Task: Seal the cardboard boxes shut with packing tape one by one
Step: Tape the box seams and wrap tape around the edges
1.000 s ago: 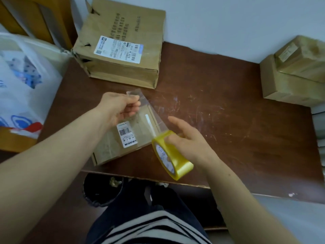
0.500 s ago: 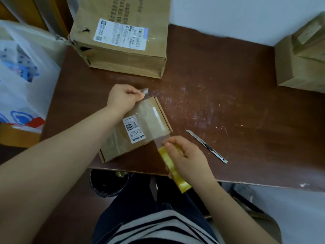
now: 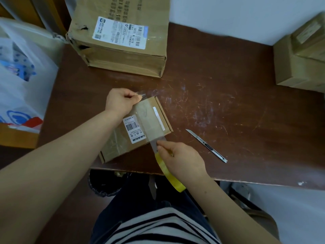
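Scratched-up brown desk [image 3: 228, 106] against a white wall. The small cardboard box [image 3: 121, 140] sits at the front edge, left of centre. Left hand [image 3: 119, 101] pinches the clear tape strip [image 3: 149, 120] at the box's far corner. Right hand [image 3: 181, 155] pinches it at the near side and grips the yellow tape roll [image 3: 168, 170], mostly hidden under the palm. Box cutter [image 3: 207, 146] lies just right. The stacked boxes [image 3: 299, 59] at the back right corner are cut off by the frame.

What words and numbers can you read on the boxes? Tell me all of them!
"S01E" and "4218", probably: sideways on the white shipping label of the big box.
The rest of that label: too small to read.
The dark printed characters on the big box's top: blurred.
The white barcode label on the small box: print too small to read.
The pale label on the boxes at right: blurred.
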`<state>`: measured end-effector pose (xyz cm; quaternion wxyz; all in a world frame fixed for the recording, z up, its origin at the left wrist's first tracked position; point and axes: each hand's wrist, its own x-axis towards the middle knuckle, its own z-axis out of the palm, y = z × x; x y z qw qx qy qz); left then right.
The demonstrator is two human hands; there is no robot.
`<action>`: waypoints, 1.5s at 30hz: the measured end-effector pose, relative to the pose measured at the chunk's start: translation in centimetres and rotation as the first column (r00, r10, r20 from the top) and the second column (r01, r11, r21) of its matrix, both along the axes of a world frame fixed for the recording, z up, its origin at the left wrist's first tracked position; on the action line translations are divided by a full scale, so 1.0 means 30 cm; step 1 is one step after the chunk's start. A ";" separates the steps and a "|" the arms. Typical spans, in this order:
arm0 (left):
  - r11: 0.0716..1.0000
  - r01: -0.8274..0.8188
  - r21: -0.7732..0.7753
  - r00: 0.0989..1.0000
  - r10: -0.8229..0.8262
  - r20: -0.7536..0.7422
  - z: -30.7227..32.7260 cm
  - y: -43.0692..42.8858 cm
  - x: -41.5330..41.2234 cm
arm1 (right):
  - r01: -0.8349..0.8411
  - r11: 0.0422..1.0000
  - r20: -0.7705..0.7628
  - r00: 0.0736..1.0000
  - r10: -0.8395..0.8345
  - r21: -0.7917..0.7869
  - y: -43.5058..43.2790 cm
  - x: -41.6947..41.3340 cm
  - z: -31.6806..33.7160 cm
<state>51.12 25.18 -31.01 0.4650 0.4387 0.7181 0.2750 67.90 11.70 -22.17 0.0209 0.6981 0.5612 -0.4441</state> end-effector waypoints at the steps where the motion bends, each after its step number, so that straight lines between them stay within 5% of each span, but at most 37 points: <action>1: 1.000 0.007 0.002 1.000 -0.007 -0.003 -0.004 0.000 0.000 | -0.043 0.999 0.039 0.998 0.043 0.002 0.005 -0.004 0.002; 9: 0.996 0.092 0.000 0.989 -0.091 -0.120 -0.011 0.000 -0.003 | -0.282 0.956 0.276 0.915 0.294 -0.084 0.049 -0.054 -0.028; 15: 0.977 0.187 -0.107 0.922 -0.212 -0.325 0.012 -0.002 0.027 | -0.333 0.935 0.302 0.885 0.354 -0.118 0.068 -0.074 -0.042; 25: 0.942 0.224 -0.249 0.843 -0.316 -0.436 0.016 0.026 0.028 | -0.327 0.942 0.311 0.890 0.334 -0.076 0.062 -0.072 -0.058; 27: 0.970 0.167 -0.177 0.893 -0.225 -0.390 0.017 0.027 0.010 | -0.327 0.942 0.311 0.891 0.332 -0.068 0.061 -0.074 -0.060; 29: 0.973 0.214 0.083 0.898 -0.163 -0.410 0.027 -0.004 0.004 | -0.323 0.944 0.305 0.895 0.326 -0.062 0.060 -0.077 -0.061; 32: 0.832 0.485 0.269 0.795 -0.291 -0.532 0.022 -0.084 0.015 | -0.314 0.948 0.306 0.899 0.314 -0.051 0.056 -0.078 -0.067; 35: 0.766 0.629 0.129 0.676 -0.457 -0.578 -0.011 -0.124 0.026 | -0.312 0.949 0.306 0.900 0.311 -0.047 0.057 -0.077 -0.073; 39: 0.781 0.624 0.015 0.687 -0.540 -0.487 0.010 -0.094 0.016 | -0.297 0.953 0.277 0.913 0.301 -0.057 0.062 -0.071 -0.072; 43: 0.539 0.806 -0.245 0.352 -0.768 -0.535 0.006 -0.189 -0.055 | -0.292 0.955 0.262 0.919 0.295 -0.048 0.063 -0.060 -0.078; 45: 0.532 0.789 -0.308 0.331 -0.790 -0.515 0.007 -0.201 -0.059 | -0.306 0.951 0.268 0.913 0.307 -0.045 0.065 -0.059 -0.078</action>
